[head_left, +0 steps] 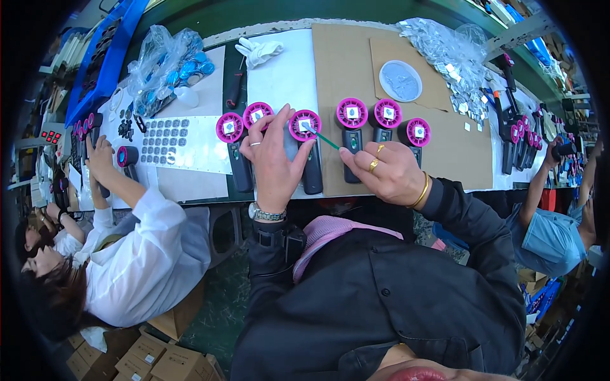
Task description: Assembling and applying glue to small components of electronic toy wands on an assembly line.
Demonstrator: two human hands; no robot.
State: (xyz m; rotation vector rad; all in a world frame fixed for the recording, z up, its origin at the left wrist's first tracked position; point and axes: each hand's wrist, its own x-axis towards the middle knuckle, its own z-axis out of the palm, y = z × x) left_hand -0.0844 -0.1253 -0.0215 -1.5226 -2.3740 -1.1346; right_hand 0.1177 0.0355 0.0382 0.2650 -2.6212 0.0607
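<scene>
Cardboard (460, 159) beneath pink-rimmed fans (351, 113), green floor (219, 305) below

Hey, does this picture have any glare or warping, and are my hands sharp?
Head view: fisheye warping curves the table edges and blackens the corners; head view: glare spots the sticker sheet and shines off the left plastic bag; head view: your left hand and right hand look fairly sharp.

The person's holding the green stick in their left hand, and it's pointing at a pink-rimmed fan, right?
Not quite: the head view shows the green stick in the person's right hand, not the left. It does point at a pink-rimmed fan.
</scene>
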